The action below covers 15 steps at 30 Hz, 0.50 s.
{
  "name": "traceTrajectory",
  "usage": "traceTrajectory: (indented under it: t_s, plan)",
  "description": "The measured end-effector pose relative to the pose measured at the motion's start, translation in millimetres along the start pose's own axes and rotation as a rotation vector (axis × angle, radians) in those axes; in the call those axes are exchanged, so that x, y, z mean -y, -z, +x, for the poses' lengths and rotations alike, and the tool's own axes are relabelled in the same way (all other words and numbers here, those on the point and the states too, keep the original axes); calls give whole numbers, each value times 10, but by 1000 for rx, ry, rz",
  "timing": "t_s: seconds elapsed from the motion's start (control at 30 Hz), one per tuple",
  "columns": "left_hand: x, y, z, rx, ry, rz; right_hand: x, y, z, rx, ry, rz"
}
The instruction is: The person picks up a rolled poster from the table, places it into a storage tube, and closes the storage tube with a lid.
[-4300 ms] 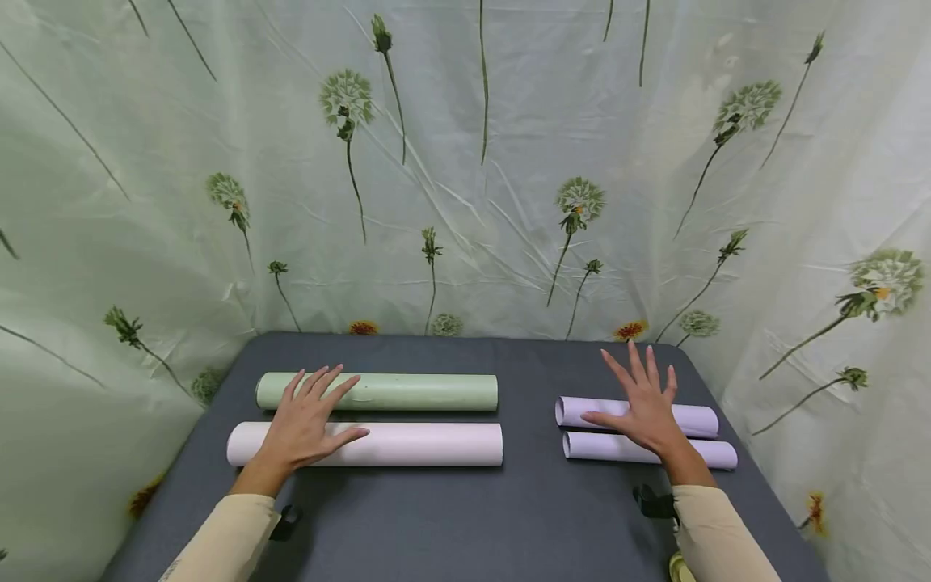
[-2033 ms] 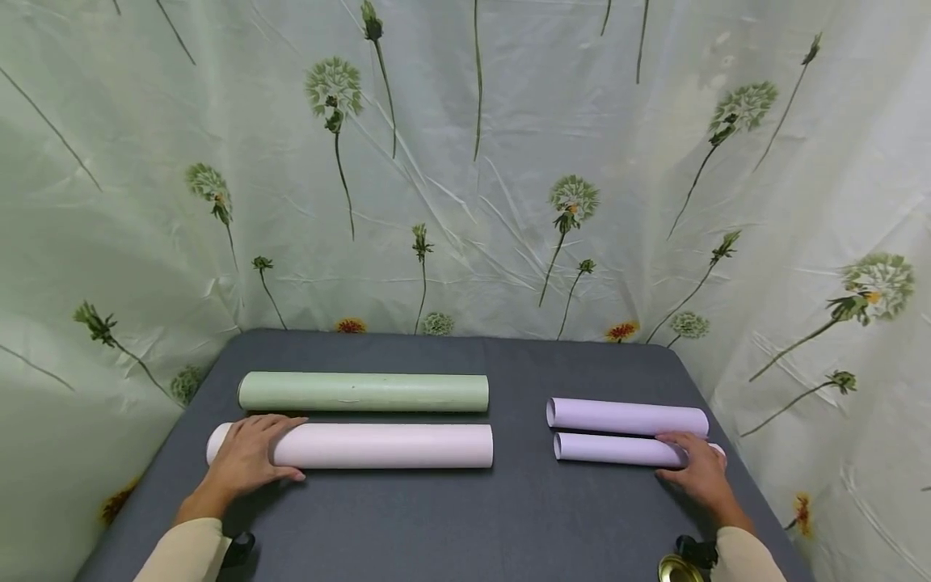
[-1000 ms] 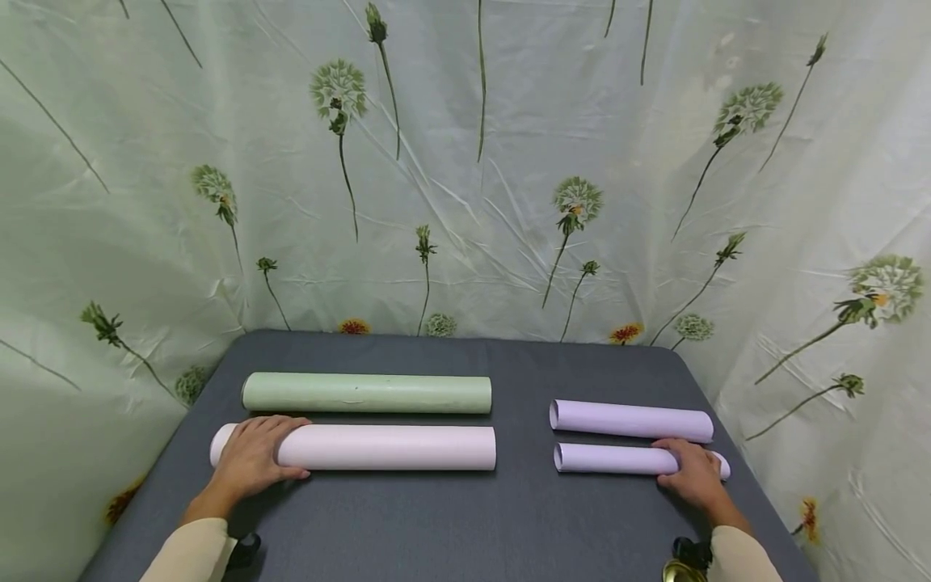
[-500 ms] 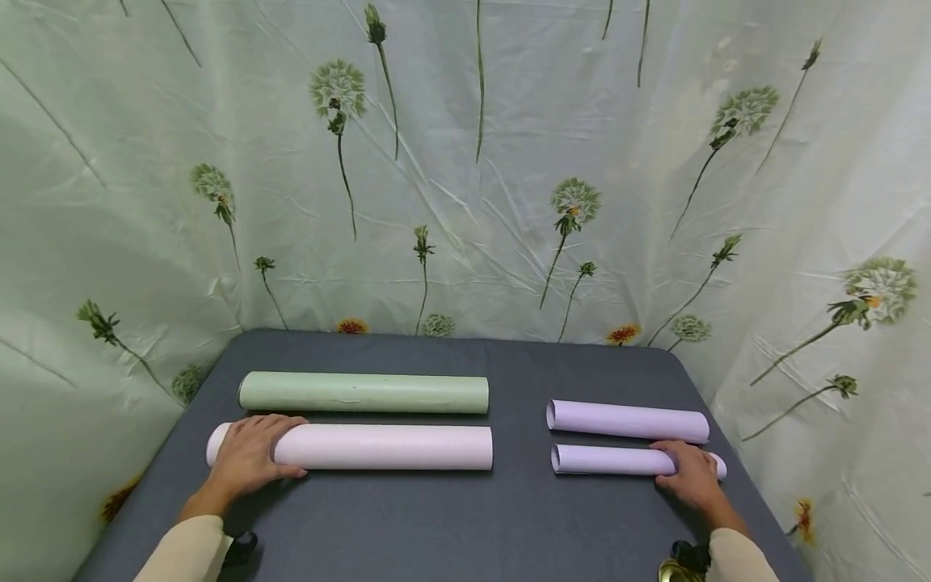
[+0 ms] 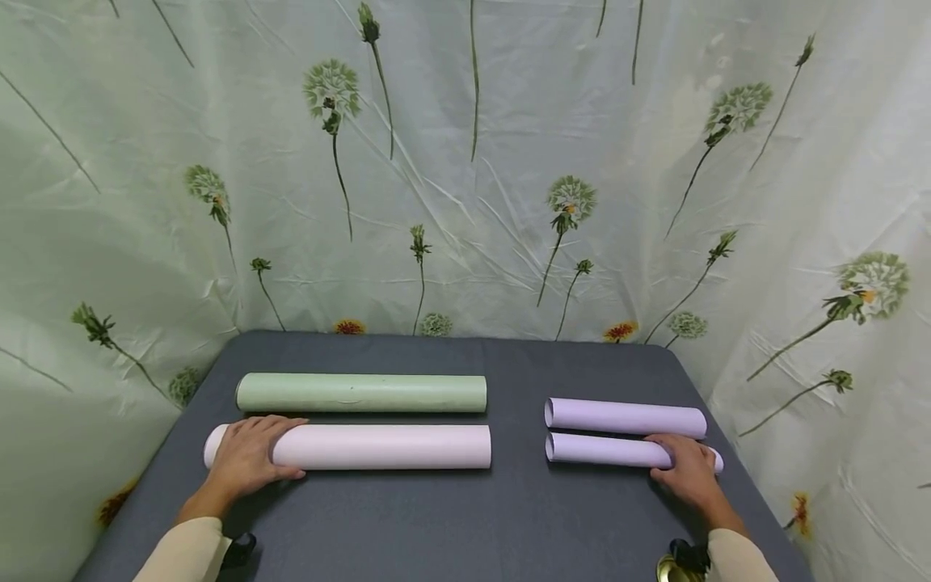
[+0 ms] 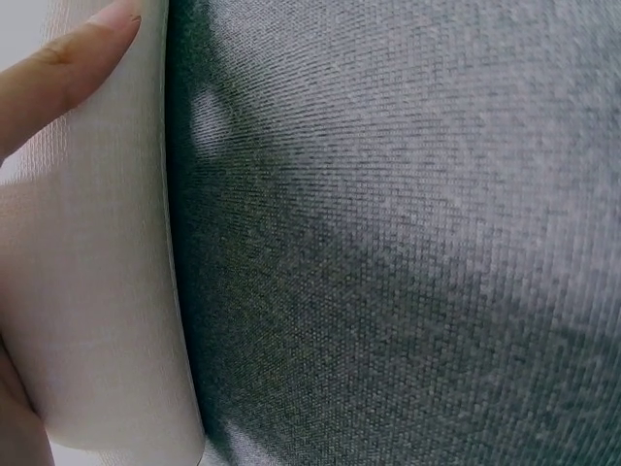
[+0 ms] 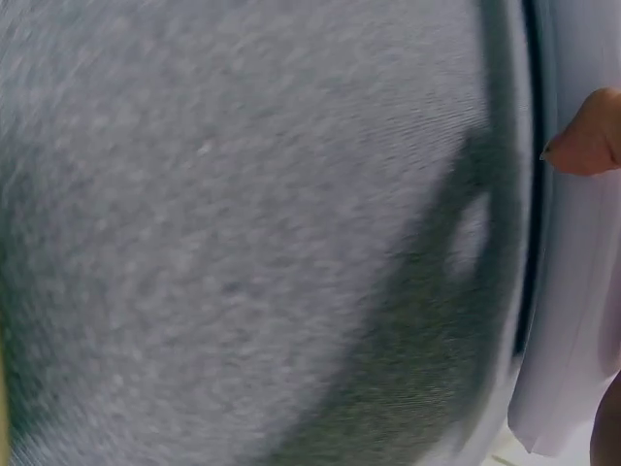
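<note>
In the head view my left hand (image 5: 249,457) grips the left part of a pale pink roll (image 5: 385,447) lying crosswise on the table. The left wrist view shows its thumb (image 6: 73,68) along the roll's near side. At the right, my right hand (image 5: 689,473) holds the front of two thin lavender rolls (image 5: 600,449) near its right end, thumb on the near side. The other lavender roll (image 5: 625,417) lies just behind it, nearly parallel. Behind the pink roll rests a pale green roll (image 5: 364,393). Palms and some fingertips are hidden.
A dark grey cloth covers the table (image 5: 451,525). A gold-coloured round object (image 5: 672,570) shows partly by the right wrist. A flower-printed curtain (image 5: 465,162) hangs behind the table and along both sides.
From above the rolls, my hands have come down onto the pink and front lavender rolls. The front lavender roll came toward me, then went back near the other. The left hand stays put.
</note>
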<state>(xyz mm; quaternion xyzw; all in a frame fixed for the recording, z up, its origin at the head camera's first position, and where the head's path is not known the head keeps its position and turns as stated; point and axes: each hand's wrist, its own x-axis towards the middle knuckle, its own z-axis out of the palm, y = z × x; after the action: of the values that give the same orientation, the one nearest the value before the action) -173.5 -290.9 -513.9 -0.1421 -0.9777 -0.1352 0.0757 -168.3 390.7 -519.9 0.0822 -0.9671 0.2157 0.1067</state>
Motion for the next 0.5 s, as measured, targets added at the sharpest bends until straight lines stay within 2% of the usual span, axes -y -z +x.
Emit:
traceTrajectory:
  t_s: [0.33,0.5]
  plan:
    - [39,8,-9,-15,-29,34,119,108,47,-103,82,-27]
    - [22,-20,12,-16,-22,42,151,215,59,-120,75,-36]
